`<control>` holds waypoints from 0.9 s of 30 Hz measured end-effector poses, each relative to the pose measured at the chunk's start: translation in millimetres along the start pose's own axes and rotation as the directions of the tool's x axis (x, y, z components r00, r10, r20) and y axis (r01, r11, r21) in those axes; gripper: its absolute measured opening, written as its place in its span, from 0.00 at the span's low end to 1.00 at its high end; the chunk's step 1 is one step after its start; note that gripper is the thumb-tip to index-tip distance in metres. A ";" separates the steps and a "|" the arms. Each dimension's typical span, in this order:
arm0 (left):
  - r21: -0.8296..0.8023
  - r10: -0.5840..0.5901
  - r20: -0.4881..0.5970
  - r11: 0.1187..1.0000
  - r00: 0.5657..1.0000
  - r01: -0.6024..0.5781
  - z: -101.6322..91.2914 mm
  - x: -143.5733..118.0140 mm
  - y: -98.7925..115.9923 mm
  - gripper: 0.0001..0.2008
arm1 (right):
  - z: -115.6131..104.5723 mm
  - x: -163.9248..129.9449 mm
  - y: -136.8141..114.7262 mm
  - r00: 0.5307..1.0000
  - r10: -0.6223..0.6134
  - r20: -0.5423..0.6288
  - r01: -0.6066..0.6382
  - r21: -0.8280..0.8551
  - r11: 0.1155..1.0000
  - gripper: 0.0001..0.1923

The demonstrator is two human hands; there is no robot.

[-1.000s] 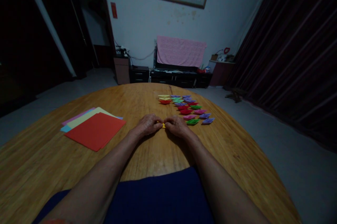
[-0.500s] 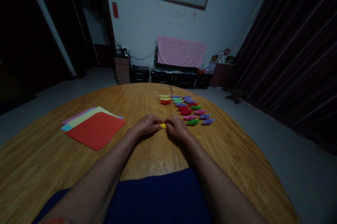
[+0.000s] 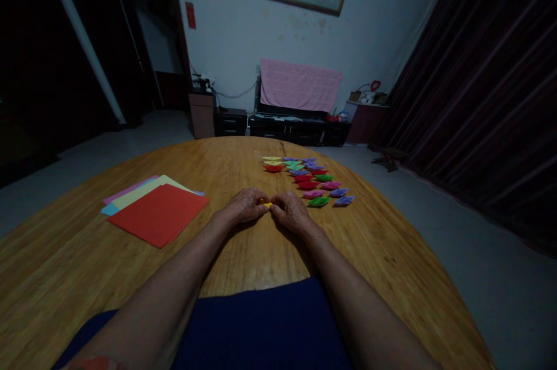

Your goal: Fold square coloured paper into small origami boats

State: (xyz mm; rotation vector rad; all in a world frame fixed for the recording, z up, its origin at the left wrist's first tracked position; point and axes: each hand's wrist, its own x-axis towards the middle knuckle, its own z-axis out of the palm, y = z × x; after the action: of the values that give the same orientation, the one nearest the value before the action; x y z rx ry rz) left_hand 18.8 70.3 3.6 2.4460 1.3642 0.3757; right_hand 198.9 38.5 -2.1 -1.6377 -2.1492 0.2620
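A small piece of folded yellow paper (image 3: 268, 206) lies low over the table, mostly covered by fingers. My left hand (image 3: 247, 206) pinches its left side between thumb and fingers. From the other side my right hand (image 3: 290, 210) grips it, thumb and fingertips close to those of the left. Just beyond and to the right of my right hand, several folded paper boats stand in rows, among them a green boat (image 3: 319, 202), a purple boat (image 3: 344, 200) and a red boat (image 3: 274, 168).
To the left lies a stack of coloured paper sheets, a red sheet (image 3: 159, 214) on top and a yellow sheet (image 3: 145, 192) showing beneath. The round wooden table (image 3: 374, 277) curves away to the right. Behind it, a pink cloth (image 3: 300, 86) hangs over a screen on a low black cabinet.
My right hand has shifted slightly left, closer to my left hand, so less of the yellow paper shows between them. The boats and sheets stay put.
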 end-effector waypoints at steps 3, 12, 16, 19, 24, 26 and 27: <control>0.015 0.000 -0.013 1.000 1.000 0.000 1.1 0.2 0.5 0.19 | 1.5 -0.8 -0.8 1.000 0.009 0.004 -0.009 -0.007 1.000 0.11; 0.017 -0.053 -0.042 0.998 0.998 0.053 -1.4 -1.0 9.3 0.19 | 2.7 4.7 0.1 0.999 0.050 0.006 -0.050 -0.009 0.999 0.10; -0.001 -0.067 -0.016 0.998 0.998 0.067 -7.2 -2.5 13.4 0.18 | 2.3 5.6 0.8 0.999 0.045 -0.002 -0.044 0.011 0.999 0.10; -0.048 -0.077 0.002 0.996 0.997 0.077 -12.4 -4.3 16.0 0.16 | 2.7 5.3 1.1 0.999 0.049 -0.008 -0.049 0.028 0.998 0.10; -0.112 -0.086 0.021 0.990 0.996 0.088 -14.9 -3.9 15.2 0.16 | 4.7 4.4 4.6 1.000 0.001 -0.020 0.000 0.056 0.998 0.12; -0.112 -0.084 0.014 0.990 0.996 0.086 -12.7 -1.8 11.6 0.15 | 5.7 3.4 5.7 0.999 -0.008 -0.033 0.009 0.032 0.999 0.12; -0.111 -0.080 0.009 0.991 0.997 0.081 -11.1 -0.5 9.2 0.15 | 6.2 2.8 5.9 0.999 -0.010 -0.038 0.011 0.019 1.000 0.13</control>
State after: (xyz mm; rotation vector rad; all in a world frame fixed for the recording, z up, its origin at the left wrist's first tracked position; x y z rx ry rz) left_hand 21.5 66.9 17.3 2.2930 1.3965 0.4146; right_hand 200.8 43.6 -9.3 -1.6081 -2.1206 0.2456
